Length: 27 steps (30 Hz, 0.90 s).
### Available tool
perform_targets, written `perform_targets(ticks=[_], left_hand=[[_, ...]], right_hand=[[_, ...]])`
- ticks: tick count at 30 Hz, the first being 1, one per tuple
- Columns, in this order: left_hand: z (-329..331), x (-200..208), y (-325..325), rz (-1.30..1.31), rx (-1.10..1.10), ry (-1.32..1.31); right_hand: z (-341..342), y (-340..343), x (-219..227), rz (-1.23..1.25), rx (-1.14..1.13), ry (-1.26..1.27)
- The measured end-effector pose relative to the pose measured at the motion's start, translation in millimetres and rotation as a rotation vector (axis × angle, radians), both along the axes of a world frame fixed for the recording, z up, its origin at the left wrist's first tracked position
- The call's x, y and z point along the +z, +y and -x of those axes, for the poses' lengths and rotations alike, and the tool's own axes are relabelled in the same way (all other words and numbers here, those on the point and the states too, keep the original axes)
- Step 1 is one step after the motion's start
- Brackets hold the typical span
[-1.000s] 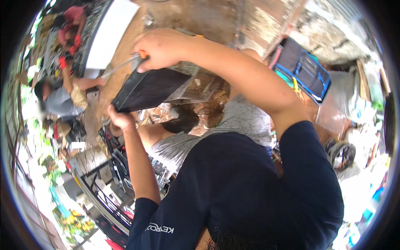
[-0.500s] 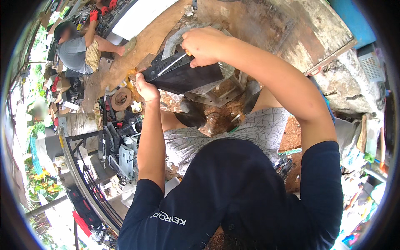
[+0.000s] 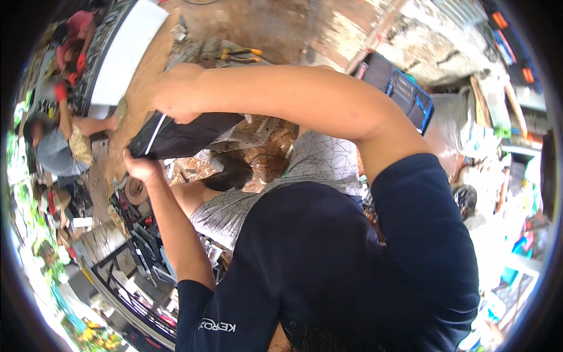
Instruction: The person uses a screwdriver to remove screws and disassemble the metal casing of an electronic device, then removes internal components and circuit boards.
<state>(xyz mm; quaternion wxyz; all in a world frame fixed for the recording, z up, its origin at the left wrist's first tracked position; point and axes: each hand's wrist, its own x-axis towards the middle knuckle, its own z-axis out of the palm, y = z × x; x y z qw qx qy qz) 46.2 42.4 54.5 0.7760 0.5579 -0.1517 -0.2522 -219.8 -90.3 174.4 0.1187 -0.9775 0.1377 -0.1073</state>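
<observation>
A flat black plastic casing (image 3: 196,134) is held up in front of me, tilted. My left hand (image 3: 142,167) is closed on its near left corner. Over its far left part my right hand (image 3: 180,94) is wrapped round a screwdriver (image 3: 155,134). Only the bright metal shaft shows, slanting down across the casing toward my left hand; its handle is hidden in my fist. Whether the tip sits in a screw or only touches the surface, I cannot tell.
Yellow-handled pliers (image 3: 241,54) lie beyond my right forearm. A black and blue tool bag (image 3: 399,88) stands at the right. Two people sit at the far left, one in a grey shirt (image 3: 56,151), beside a long white panel (image 3: 126,56). Scrap parts (image 3: 146,252) are piled at left.
My view has swung round, so hands and casing now appear farther left. The pliers and the tool bag have come into sight. Both hands keep their holds.
</observation>
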Motion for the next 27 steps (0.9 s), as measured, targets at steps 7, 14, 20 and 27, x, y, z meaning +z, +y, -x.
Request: perform_targets(ticks=[7, 14, 20, 27], left_hand=[[3, 10, 3, -0.067, 0.074, -0.008], [0, 10, -5, -0.083, 0.016, -0.016], [2, 13, -22, -0.028, 0.009, 0.016], [0, 5, -24, -0.024, 0.043, -0.059]], right_hand=[[8, 0, -3, -0.064, 0.036, 0.009], [15, -10, -22, -0.019, 0.023, -0.098], [74, -3, -96, -0.379, -0.627, -0.945], [26, 74, -147, -0.736, -0.666, -1.013]])
